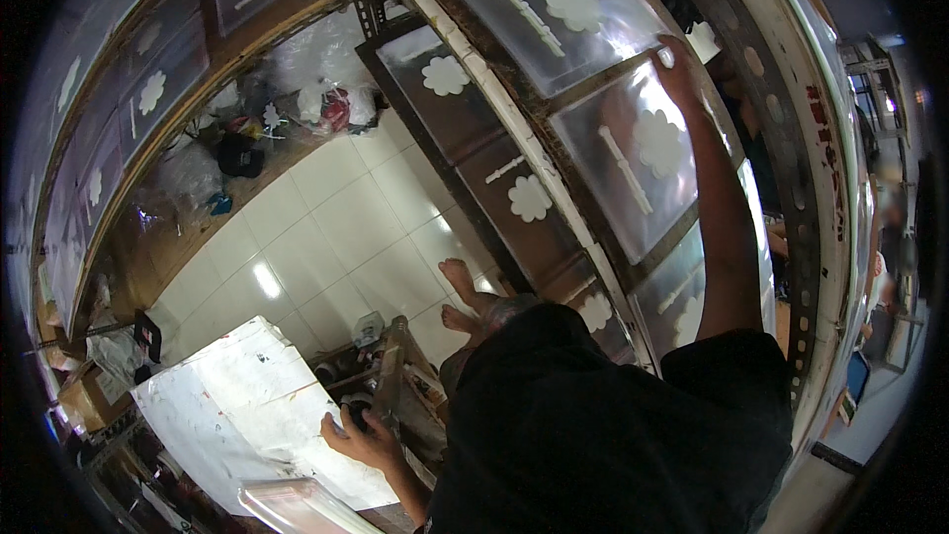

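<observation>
Right hand [680, 64] was up on the long table, fingers spread flat on the top corner of a clear sheet [633, 153] with a white flower and bar print; pressing, not clasping it. Left hand [361, 435] was low, its grip curled round a small dark object [354, 417] I couldn't identify, beside a paint-smeared white board [247, 386]. Progress, by my reckoning: several printed sheets [559, 10] already lay in rows along the table, more on the opposite bench [153, 89]; this one looked mid-handling. Crumpled plastic bags [316, 104], white and red, were heaped by the tiled floor [336, 227].
</observation>
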Tool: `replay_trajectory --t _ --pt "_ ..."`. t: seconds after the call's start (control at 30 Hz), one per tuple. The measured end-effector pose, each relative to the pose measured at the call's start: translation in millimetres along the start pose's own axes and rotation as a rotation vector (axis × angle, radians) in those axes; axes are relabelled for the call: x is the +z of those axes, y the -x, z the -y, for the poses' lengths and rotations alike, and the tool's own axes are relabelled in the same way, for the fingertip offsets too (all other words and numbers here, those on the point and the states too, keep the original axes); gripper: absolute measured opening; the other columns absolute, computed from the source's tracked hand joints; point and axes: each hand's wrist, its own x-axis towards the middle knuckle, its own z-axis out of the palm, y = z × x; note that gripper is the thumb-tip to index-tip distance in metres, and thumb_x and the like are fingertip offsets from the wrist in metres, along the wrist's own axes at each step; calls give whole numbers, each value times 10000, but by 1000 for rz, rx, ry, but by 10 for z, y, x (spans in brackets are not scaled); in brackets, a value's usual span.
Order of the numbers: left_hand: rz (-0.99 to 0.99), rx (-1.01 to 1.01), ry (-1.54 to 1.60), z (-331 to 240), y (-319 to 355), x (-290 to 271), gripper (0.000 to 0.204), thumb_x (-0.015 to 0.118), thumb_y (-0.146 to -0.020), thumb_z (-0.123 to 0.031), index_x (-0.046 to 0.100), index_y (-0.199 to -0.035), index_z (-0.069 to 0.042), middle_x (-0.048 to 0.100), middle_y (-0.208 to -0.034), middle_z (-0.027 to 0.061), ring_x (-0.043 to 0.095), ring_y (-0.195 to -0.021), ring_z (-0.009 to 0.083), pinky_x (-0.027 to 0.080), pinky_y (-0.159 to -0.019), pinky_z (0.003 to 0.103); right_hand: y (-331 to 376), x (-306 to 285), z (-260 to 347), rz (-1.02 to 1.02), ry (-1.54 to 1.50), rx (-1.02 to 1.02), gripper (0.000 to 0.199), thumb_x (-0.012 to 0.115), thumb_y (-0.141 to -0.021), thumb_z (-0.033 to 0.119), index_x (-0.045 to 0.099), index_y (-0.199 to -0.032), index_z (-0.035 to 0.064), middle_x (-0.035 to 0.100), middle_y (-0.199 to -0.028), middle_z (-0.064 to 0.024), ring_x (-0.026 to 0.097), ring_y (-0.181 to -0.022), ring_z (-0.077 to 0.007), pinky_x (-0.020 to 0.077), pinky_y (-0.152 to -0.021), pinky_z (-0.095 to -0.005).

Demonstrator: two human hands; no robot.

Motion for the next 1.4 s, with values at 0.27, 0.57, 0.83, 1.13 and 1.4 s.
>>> replay_trajectory --t 0.27,0.57,0.83,1.13,1.4 --pt "-28 1 -6 -22 -10 -21 342 644 -902 -159 616 -1220 -35 491 -1350 277 463 -1274 469 375 -1063 597 -90 218 1788 604 -12 -60 853 772 -822 526 470 -1492 93 383 -1573 -216 333 -1482 -359 267 -1208 -500" --pt "-46 -5 -7 -72 -30 -42 347 677 -863 -121 608 -1193 -38 498 -1333 275 478 -1252 469 386 -1050 594 -40 150 1780 601 -14 -110 641 850 -766 358 634 -1331 146 507 -1484 -160 435 -1413 -350 317 -1176 -491" --pt "-44 -12 3 -88 -38 -50 354 673 -847 -84 608 -1192 -45 507 -1328 265 486 -1242 460 388 -1046 587 -44 153 1834 518 -145 -191 310 847 -747 268 690 -965 114 636 -1178 -85 588 -1173 -319 432 -1023 -465" --pt "-61 -34 9 -176 -60 -94 352 672 -837 -73 624 -1185 -50 519 -1323 251 484 -1250 452 383 -1056 586 -62 110 1917 560 -69 -175 355 843 -768 193 662 -1045 66 631 -1239 -128 586 -1208 -322 464 -1034 -406" --pt "-75 -44 11 -185 -108 -78 372 695 -807 -80 645 -1175 -56 533 -1309 228 481 -1256 456 381 -1068 582 -160 59 1996 692 -82 -109 374 820 -801 340 695 -1044 84 660 -1163 -126 607 -1191 -324 472 -1008 -446"
